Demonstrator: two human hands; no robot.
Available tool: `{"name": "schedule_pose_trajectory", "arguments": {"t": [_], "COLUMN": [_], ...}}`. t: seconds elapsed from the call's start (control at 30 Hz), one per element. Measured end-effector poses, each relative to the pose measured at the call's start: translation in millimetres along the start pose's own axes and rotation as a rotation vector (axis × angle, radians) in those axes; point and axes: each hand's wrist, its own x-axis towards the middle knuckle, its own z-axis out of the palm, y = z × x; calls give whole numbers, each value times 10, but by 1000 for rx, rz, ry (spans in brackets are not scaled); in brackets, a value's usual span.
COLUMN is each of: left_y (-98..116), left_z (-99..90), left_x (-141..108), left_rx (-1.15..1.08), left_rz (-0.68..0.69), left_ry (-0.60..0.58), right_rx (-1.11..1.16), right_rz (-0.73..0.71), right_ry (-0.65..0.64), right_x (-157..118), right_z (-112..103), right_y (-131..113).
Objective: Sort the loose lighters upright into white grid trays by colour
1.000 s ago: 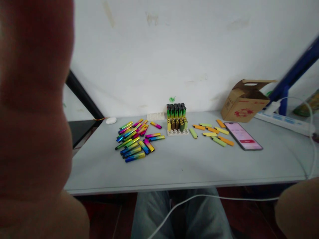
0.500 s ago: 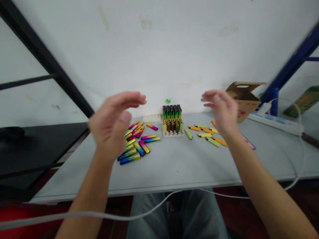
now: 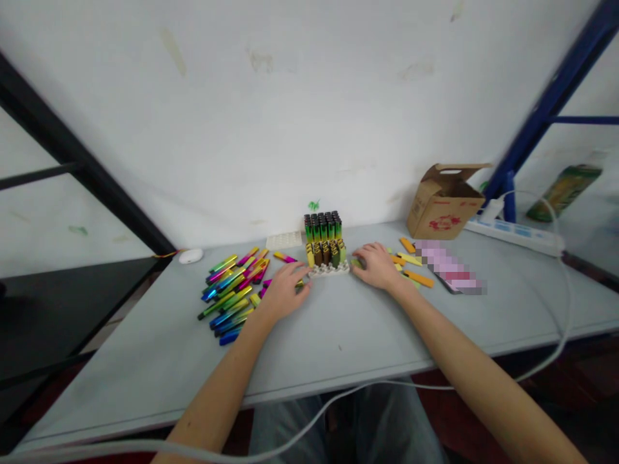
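Observation:
My left hand is low over the table, fingers spread, at the left edge of the white holed rack. The end of a shiny lighter-shaped stick shows between its thumb and fingers; the hand covers the rest. My right hand is at the rack's right side, its thumb and fingers curled around a light green lighter-shaped stick. Green sticks with black tops stand upright in the rack's rear rows. Shorter brown, yellow and green ones with gold tops stand in front of them.
Many metallic rainbow sticks lie piled at left. Orange and yellow sticks lie at right beside a pixelated pink phone-like item. Behind are a cardboard box, power strip, white tray and white case. A white cable crosses in front.
Both hands have come down from the air to the table, one on each side of the rack. My right hand has closed around the light green stick. The view has shifted somewhat.

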Motion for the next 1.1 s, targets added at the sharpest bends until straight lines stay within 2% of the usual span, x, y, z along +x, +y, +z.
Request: {"name": "schedule_pose_trajectory", "arguments": {"t": [0.3,0.5,0.67,0.8,0.93,1.03,1.1], "left_y": [11,15,13,11,6,17,34], "left_z": [11,34,46,49,45,38,35], "left_x": [-46,-72,-61,-53,-49,-34,-19], "left_rx": [5,4,-11,-30,-38,-23,-10], "left_rz": [-5,-31,-37,-55,-54,-50,-54], "left_ry": [-71,-68,-75,-84,-83,-92,-102], "right_rx": [-14,11,111,507,1130,1579,1741], "right_rz": [29,65,56,203,475,531,523], "right_ry": [-28,31,62,218,342,368,348], "right_x": [-43,-32,-11,50,180,309,384], "right_z": [37,94,42,-54,-173,-235,-244], "right_y": [-26,-27,14,64,107,110,77]}}
